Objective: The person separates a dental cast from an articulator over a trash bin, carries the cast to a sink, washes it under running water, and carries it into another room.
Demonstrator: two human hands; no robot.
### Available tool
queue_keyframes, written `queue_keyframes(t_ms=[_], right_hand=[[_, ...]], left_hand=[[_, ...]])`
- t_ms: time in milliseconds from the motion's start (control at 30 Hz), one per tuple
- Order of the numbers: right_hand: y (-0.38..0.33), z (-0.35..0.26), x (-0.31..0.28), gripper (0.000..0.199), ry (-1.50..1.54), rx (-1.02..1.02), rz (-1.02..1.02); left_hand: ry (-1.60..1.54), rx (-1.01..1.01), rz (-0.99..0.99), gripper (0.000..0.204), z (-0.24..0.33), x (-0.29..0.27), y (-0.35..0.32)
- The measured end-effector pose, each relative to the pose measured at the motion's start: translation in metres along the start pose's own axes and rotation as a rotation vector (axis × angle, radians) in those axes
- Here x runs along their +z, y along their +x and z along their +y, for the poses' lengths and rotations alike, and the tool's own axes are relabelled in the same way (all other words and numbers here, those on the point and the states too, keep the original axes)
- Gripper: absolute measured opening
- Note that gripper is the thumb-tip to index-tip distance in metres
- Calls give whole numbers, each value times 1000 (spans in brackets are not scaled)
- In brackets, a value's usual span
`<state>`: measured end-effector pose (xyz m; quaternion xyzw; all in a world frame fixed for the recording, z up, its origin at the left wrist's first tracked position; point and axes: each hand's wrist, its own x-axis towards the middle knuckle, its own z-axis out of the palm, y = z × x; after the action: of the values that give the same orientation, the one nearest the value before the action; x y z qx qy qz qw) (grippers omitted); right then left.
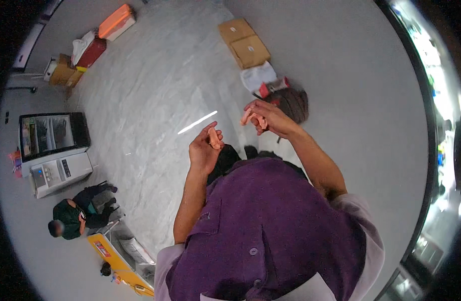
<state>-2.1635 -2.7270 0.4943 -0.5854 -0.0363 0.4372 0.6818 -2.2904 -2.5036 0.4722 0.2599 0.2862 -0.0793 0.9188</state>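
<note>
Your left hand (203, 150) raised at chest height, fingers closed around small orange piece (215, 138). Your right hand (268, 118) just right and farther, fingers pinching second orange piece (246, 117). Pieces apart. Far on floor: cardboard boxes (244, 43). Seated person (75, 213) near left.

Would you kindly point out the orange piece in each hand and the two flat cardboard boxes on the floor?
Left orange piece (215, 139), head view, on its upper end.
Right orange piece (246, 117), head view, on its exposed left end.
Cardboard boxes (244, 43), head view, where the two overlap.
</note>
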Motion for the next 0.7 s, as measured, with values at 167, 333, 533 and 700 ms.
queue_keyframes(t_ms=[167, 333, 533, 700], right_hand=[[179, -98, 32, 37, 89, 44, -110], [338, -160, 36, 33, 362, 97, -14], [482, -259, 23, 33, 546, 35, 76], [622, -353, -10, 35, 585, -27, 102]], left_hand=[[-164, 81, -11, 42, 142, -16, 123], [-95, -20, -2, 44, 287, 31, 261], [178, -162, -117, 44, 447, 82, 414], [198, -179, -153, 36, 559, 124, 558]])
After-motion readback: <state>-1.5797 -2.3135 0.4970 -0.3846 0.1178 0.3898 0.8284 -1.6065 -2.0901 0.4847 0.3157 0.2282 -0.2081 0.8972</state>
